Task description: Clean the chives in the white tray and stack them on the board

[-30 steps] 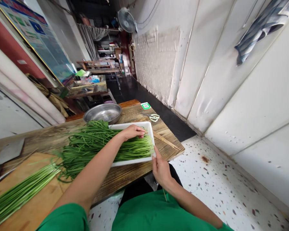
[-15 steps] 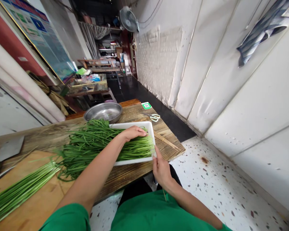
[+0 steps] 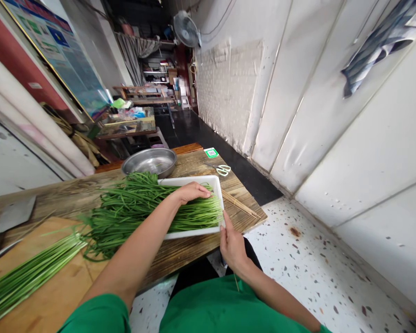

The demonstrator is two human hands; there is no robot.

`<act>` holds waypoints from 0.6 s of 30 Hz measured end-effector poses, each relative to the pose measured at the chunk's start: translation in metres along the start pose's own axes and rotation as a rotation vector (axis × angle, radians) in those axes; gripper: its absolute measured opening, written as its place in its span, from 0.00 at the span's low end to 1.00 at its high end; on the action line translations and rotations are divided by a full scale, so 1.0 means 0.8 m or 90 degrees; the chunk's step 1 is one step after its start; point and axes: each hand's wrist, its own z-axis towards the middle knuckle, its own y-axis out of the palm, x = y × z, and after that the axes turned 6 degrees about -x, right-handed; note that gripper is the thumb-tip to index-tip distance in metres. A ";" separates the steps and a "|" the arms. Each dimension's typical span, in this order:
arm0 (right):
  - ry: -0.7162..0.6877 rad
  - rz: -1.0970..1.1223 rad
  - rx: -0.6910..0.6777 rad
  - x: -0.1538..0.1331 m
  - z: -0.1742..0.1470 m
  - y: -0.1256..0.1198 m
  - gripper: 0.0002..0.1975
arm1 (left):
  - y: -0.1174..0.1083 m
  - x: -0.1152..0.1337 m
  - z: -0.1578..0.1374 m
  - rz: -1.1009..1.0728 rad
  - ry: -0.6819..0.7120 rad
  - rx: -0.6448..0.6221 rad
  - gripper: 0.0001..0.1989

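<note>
A big bunch of garlic chives point(image 3: 135, 215) lies in a white rectangular tray point(image 3: 184, 234), pale stem ends toward the right end, leaves spilling past the left. My left hand point(image 3: 193, 192) reaches across the bunch, fingers together and curled down onto the stems near the tray's far right corner. At the near right corner, my right hand point(image 3: 233, 243) grips the tray's rim, thumb and fingers closed about it. A second bundle of chives point(image 3: 31, 273) rests on a wooden cutting board point(image 3: 67, 298) at the left.
Behind the tray stands a metal basin point(image 3: 149, 162). Scissors point(image 3: 222, 169), a green code card point(image 3: 211, 152) and thin bamboo sticks point(image 3: 240, 204) lie on the wooden table point(image 3: 190, 163). A cleaver point(image 3: 14, 215) is at the far left. The table's edge runs close to my body.
</note>
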 end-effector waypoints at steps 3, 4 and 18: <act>0.000 -0.010 0.000 -0.001 0.000 0.001 0.25 | 0.001 0.001 -0.001 0.006 0.001 -0.002 0.19; 0.000 -0.013 -0.001 -0.001 0.000 0.001 0.25 | 0.002 0.001 -0.001 0.009 0.003 -0.005 0.19; -0.071 -0.114 0.034 -0.007 0.038 -0.025 0.24 | -0.033 0.028 -0.029 -0.014 0.076 -0.146 0.15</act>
